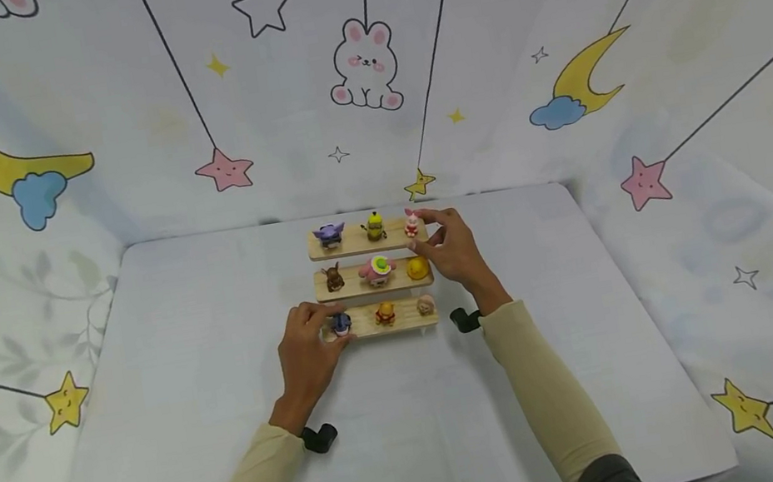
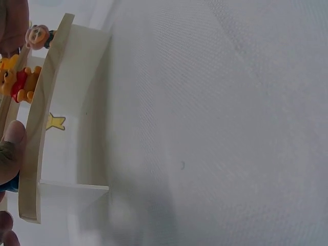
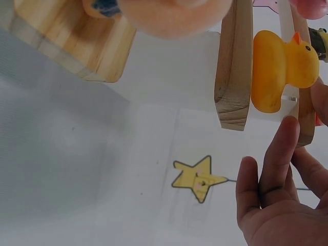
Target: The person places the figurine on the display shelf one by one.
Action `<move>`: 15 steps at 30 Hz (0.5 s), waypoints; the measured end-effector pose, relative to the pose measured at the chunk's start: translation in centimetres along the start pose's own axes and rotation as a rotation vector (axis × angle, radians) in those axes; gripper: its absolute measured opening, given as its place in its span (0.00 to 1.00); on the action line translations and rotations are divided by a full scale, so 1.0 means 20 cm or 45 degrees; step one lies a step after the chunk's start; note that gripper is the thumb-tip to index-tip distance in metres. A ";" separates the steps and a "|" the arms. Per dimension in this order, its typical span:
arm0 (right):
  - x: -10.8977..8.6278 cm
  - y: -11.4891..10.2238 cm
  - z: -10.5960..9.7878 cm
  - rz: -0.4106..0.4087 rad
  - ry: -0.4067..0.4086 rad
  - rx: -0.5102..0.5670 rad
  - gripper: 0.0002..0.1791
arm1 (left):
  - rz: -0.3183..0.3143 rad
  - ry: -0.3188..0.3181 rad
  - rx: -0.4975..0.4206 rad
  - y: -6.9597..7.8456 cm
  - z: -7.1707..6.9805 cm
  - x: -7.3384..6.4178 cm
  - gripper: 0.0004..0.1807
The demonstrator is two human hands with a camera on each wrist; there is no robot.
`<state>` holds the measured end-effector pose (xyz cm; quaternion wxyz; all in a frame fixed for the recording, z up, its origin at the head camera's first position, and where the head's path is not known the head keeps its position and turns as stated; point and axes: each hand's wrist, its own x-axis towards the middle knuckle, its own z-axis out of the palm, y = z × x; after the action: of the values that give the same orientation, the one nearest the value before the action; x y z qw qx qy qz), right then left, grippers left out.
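Three wooden strips hold small figurines in tiers. My left hand [image 1: 306, 355] pinches a dark blue figurine [image 1: 341, 324] at the left end of the lowest strip [image 1: 366, 331]; in the left wrist view the thumb [image 2: 14, 138] mostly covers it. On that strip also stand an orange bear in a red shirt [image 1: 385, 314] and a small pale-pink-headed figure [image 1: 425, 305]. At the top strip's [image 1: 360, 247] right end, my right hand [image 1: 459, 250] pinches a pink-and-white figurine [image 1: 412, 224] between thumb and index finger. Below it sits a yellow duck [image 3: 271, 72] on the middle strip [image 1: 397, 284].
A purple large-eared figure [image 1: 330, 235] and a yellow-green one [image 1: 374, 227] share the top strip. A brown figure [image 1: 334, 278] and a pink one [image 1: 377, 270] stand on the middle strip. Clear supports [image 2: 77, 188] hold the strips above a white-covered table [image 1: 214, 302]. Behind hangs a patterned cloth [image 1: 140, 170].
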<state>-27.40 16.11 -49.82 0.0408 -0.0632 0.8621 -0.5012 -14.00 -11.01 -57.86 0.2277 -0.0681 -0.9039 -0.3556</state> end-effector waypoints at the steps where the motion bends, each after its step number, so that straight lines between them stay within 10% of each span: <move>1: 0.00 0.00 0.00 0.000 -0.001 0.000 0.32 | 0.000 0.001 0.001 0.00 0.00 0.00 0.30; 15: 0.02 0.02 0.01 -0.016 -0.007 0.033 0.32 | -0.025 -0.018 0.004 -0.01 0.01 -0.02 0.33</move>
<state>-27.72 16.20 -50.29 0.0408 -0.0695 0.8550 -0.5123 -13.89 -11.02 -58.38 0.2179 -0.0615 -0.9067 -0.3560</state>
